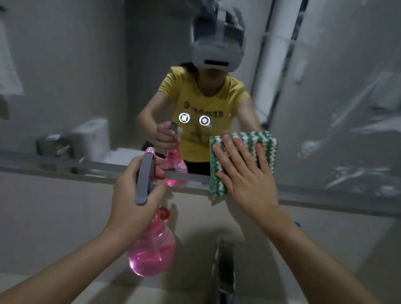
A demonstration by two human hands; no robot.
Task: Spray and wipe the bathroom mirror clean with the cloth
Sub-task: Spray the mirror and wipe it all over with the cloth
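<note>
The bathroom mirror fills the upper part of the head view, with smears on its right side. My right hand lies flat with straight fingers on a green and white zigzag cloth, pressing it against the mirror's lower edge right of centre. My left hand grips a pink spray bottle by its neck, grey trigger head up, just left of the cloth and close to the glass. Pink liquid fills the bottle's lower half.
A grey metal ledge runs along the mirror's bottom edge. Below it a chrome faucet stands over the sink edge. The mirror reflects a person in a yellow shirt, a toilet tank and a white pipe.
</note>
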